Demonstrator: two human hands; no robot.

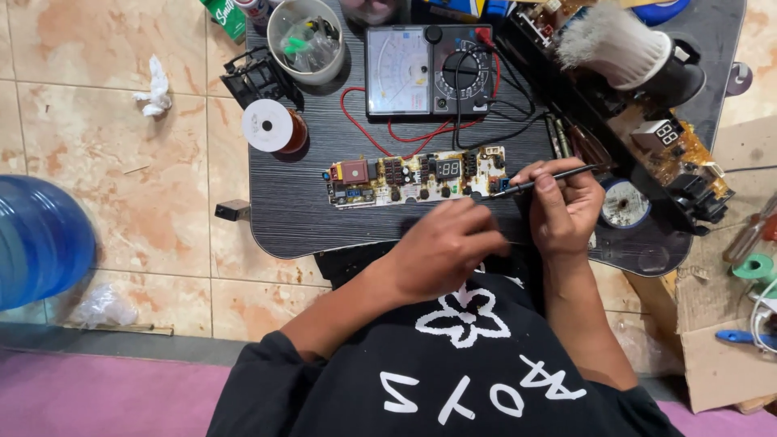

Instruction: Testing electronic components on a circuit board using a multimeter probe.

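Note:
A long white circuit board [405, 176] with red, black and blue parts lies on the small black table [283, 210]. My right hand [566, 206] grips a thin black probe [541, 181], its tip touching the board's right end. My left hand [443, 247] hovers just below the board's right half, fingers curled, and I cannot see anything in it. Behind the board sits an analog multimeter [427, 70] with red and black leads [380, 133] looping over the table.
A solder wire spool [269, 125], a cup of small parts [306, 39] and a black plastic part [257, 77] stand at the back left. Another circuit board [676, 150], a white brush [611, 44] and a round tin [623, 202] crowd the right. A blue water bottle [40, 241] lies on the tiled floor.

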